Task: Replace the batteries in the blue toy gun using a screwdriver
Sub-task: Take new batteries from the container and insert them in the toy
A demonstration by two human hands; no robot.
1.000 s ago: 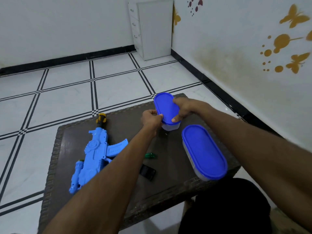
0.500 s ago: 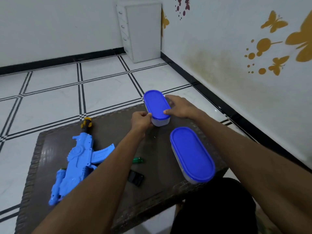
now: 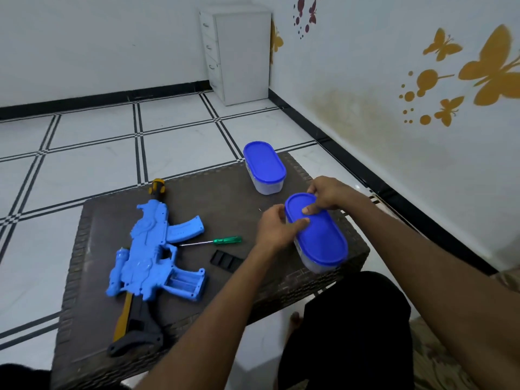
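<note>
A tiled floor (image 3: 92,153) surrounds a dark table (image 3: 225,198). The toy gun (image 3: 152,254) lies well left of the hands, battery bay open. Both hands grip the near tub (image 3: 320,240): left hand (image 3: 277,230) curled at its side, right hand (image 3: 327,192) pinching the lid's far end. Another tub (image 3: 264,167) stands beyond them; the screwdriver (image 3: 216,242) and black cover (image 3: 226,260) lie just left.

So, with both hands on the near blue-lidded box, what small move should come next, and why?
Probably lift the lid off the near box. Both the left hand and the right hand grip its lid at the far end. The toy gun lies with its battery bay open and apparently empty, its cover beside the screwdriver, so batteries seem needed.
</note>
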